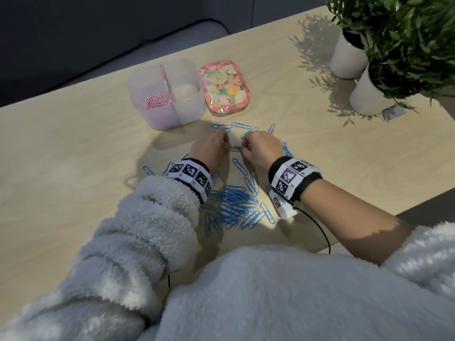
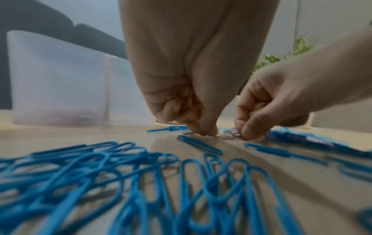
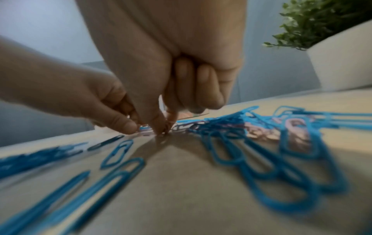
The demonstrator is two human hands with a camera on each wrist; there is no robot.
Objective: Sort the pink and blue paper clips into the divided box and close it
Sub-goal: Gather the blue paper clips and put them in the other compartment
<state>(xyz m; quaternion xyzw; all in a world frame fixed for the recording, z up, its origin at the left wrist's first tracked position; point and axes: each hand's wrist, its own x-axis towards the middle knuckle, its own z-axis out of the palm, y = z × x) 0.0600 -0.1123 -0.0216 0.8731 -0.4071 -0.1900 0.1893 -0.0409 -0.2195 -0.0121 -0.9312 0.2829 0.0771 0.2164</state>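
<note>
Surface: a pale wood-grain table [image 1: 73, 148], its far edge running diagonally against a dark grey sofa [image 1: 73, 40]; its near-right edge drops off beside the right forearm. Two white pots with green plants [image 1: 369, 94] stand at the far right corner.

The translucent divided box [image 1: 166, 94] sits open toward the far edge, pink paper clips [image 1: 157, 100] heaped in its left compartment, the right compartment bare. The floral lid [image 1: 225, 88] lies flat just right of it, touching or nearly so.

Blue paper clips [image 1: 236, 205] are scattered between and below the wrists, thinner near the box.

The left hand [image 1: 209, 147] and right hand [image 1: 263, 148] meet fingertip to fingertip on the table, both pinching a small pink clip cluster [image 1: 235, 150].

Bare tabletop is widest to the left.
</note>
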